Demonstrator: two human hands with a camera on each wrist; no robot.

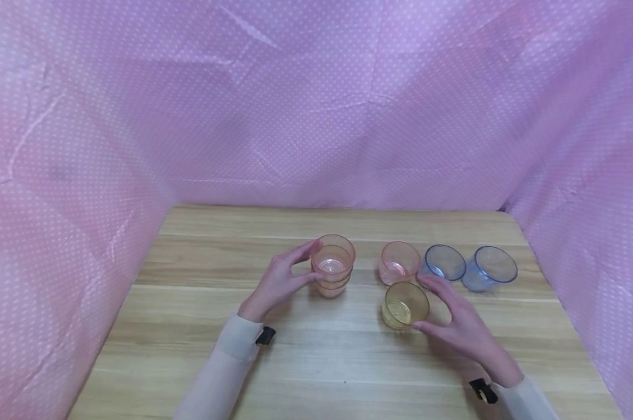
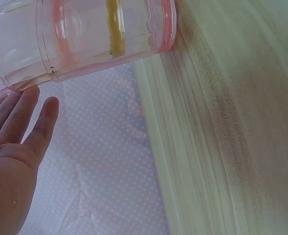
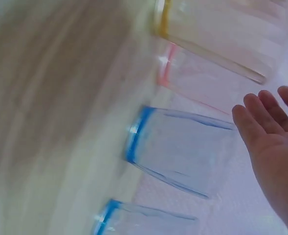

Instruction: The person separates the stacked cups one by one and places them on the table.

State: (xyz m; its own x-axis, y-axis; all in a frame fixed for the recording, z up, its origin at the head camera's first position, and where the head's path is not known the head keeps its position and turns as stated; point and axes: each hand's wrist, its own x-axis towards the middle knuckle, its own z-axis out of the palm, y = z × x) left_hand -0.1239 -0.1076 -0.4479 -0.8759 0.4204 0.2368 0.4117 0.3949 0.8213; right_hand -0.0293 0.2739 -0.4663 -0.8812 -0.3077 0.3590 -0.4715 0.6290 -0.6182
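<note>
My left hand (image 1: 280,279) holds the upper part of a stack of clear cups (image 1: 333,265) between thumb and fingers. The stack shows a pink-tinted base lowest, a yellow band above it and a pink one higher up, as the left wrist view shows (image 2: 115,29). At the right, my right hand (image 1: 462,322) pinches a yellow-tinted cup (image 1: 398,315) near its rim, with the thumb at the front and a finger behind. In the right wrist view the other fingers (image 3: 254,110) are stretched out beside the cup.
Behind the yellow cup stands a pink-tinted cup (image 1: 392,271), with two blue-tinted cups, one nearer (image 1: 436,272) and one farther right (image 1: 476,279). All stand mouth up on the wooden table (image 1: 200,326). Pink dotted cloth (image 1: 295,116) hangs around the table's back and sides.
</note>
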